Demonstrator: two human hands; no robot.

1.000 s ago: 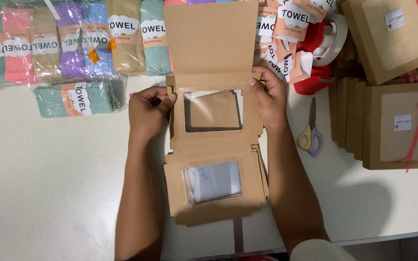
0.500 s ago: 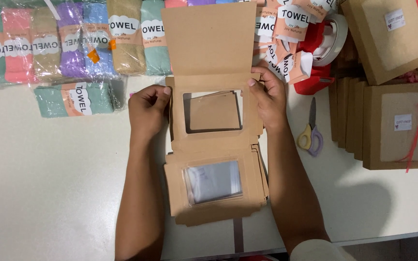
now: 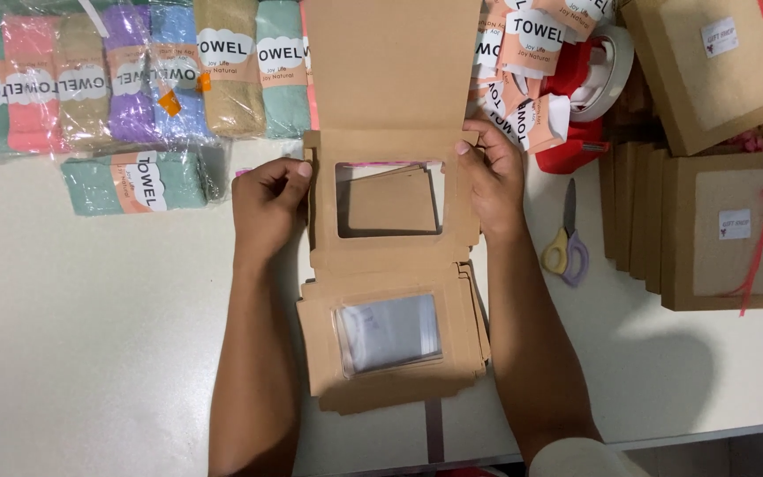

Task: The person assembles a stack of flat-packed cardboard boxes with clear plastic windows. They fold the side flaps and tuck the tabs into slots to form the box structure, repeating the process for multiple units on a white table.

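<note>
A pale tabletop [image 3: 90, 336] carried everything. Nearest the person lay a stack of flat kraft box blanks [image 3: 390, 340] w/ clear windows, prob. kept close for quick reach. Just beyond it, both hands held one unfolded window box [image 3: 390, 190] by its side flaps: left hand [image 3: 268, 205] w/ fingers curled shut on the left edge, right hand [image 3: 492, 181] w/ fingers closed on the right edge, thumb on top. So the box sat between the two hands, lid flap standing up behind. Scissors [image 3: 565, 252] lay right of the right forearm; finished boxes [image 3: 726, 230] stacked further right. Farthest back: wrapped towels [image 3: 134, 79] in a row & a red tape dispenser [image 3: 585, 97].
</note>
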